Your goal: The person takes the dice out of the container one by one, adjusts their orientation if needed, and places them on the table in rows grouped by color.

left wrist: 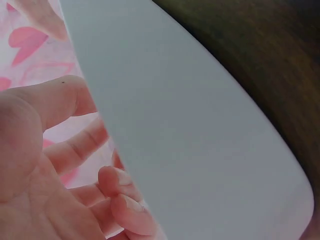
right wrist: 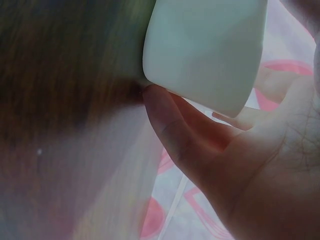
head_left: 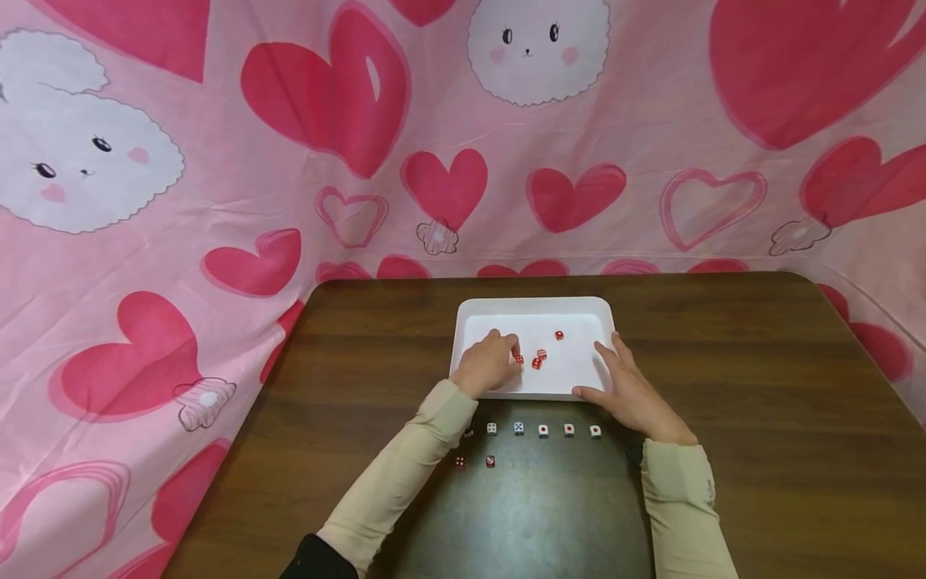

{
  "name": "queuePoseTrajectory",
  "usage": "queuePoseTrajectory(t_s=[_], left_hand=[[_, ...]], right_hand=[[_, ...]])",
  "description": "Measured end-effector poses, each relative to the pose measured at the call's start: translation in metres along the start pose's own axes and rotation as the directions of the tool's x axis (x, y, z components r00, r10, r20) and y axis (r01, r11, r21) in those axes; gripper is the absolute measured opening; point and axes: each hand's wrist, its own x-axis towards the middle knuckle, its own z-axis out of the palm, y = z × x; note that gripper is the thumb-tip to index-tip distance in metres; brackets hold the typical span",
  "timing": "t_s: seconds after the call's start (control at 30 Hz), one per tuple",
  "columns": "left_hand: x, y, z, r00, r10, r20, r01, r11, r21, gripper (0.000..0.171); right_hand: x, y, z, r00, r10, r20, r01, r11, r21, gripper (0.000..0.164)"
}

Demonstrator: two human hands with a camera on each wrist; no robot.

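A white rectangular tray [head_left: 579, 305] lies on the table with several red dice in it. My left hand [head_left: 489, 363] reaches over its left front side, thumb and index finger closing about a red die [head_left: 519, 359]. In the left wrist view the white tray wall [left wrist: 190, 125] hides those fingertips, while other fingers of the left hand [left wrist: 60, 165] curl in. Two red dice [head_left: 538, 359] sit close beside it, and another red die [head_left: 559, 335] lies farther back. My right hand [head_left: 631, 394] holds the tray's front right corner, thumb at the front wall [right wrist: 205, 55], fingers along the right side.
In front of the tray runs a row of white dice [head_left: 543, 431], partly hidden by the left sleeve at its left end. Nearer are two red dice [head_left: 490, 461]. The brown wooden table [head_left: 760, 386] backs onto a pink heart-patterned cloth [head_left: 499, 201].
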Motion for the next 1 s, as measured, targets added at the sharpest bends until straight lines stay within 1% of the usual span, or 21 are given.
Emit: queuePoseTrajectory(t_s=[0.27,0.53,0.77,1.0], left_hand=[[-0.009,0.004,-0.007,0.999,0.030,-0.033,-0.029,0.999,0.014,0.015],[-0.020,0.007,-0.015,0.996,0.061,-0.065,-0.061,0.998,0.004,0.017],[-0.031,0.009,-0.019,0.989,0.111,-0.097,-0.111,0.994,0.008,0.019],[-0.040,0.011,-0.022,0.983,0.131,-0.131,-0.131,0.991,0.012,0.018]], right_hand=[[0.001,0.002,0.001,0.999,-0.032,-0.025,0.032,0.999,-0.012,0.095],[0.000,0.002,0.002,1.000,-0.017,-0.011,0.017,1.000,-0.006,0.097],[-0.001,0.002,0.002,0.999,-0.035,-0.020,0.034,0.999,-0.012,0.095],[0.000,0.003,0.002,0.999,-0.042,-0.027,0.041,0.999,-0.013,0.094]])
